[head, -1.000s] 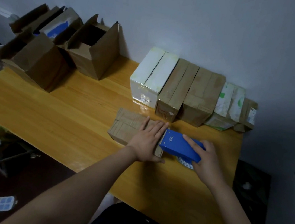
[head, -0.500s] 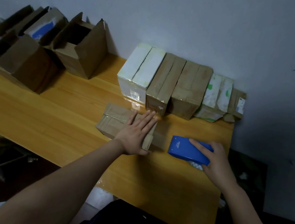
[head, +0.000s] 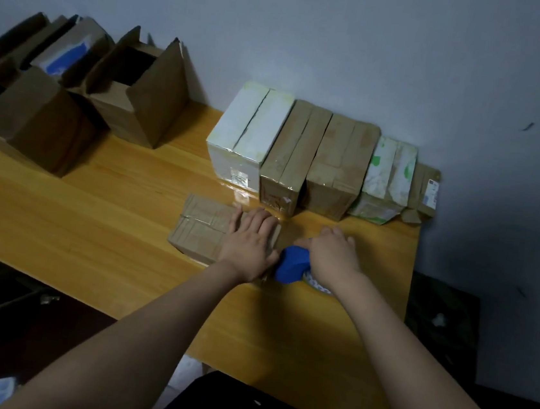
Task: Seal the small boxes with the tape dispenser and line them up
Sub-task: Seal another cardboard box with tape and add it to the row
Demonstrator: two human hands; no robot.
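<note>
A row of sealed boxes point(head: 334, 158) stands just beyond the left hand point(head: 250, 246) and right hand point(head: 335, 255), against the wall point(head: 314, 41), closing the way forward. The blue tape dispenser point(head: 292, 264) fills the gap between the hands. Left of the flat brown box point(head: 200, 230) under the left hand, bare tabletop point(head: 99, 212) runs to the open cartons point(head: 145, 102).

tape dispenser point(head: 292, 264) blurred, half hidden by right hand point(head: 333, 255)

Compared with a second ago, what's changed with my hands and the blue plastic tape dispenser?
The right hand, holding the blue plastic tape dispenser, pulled it right, away from the flat brown cardboard box, then back to the box's right end. The left hand stayed flat on that box; the sealed boxes by the wall are unmoved.
</note>
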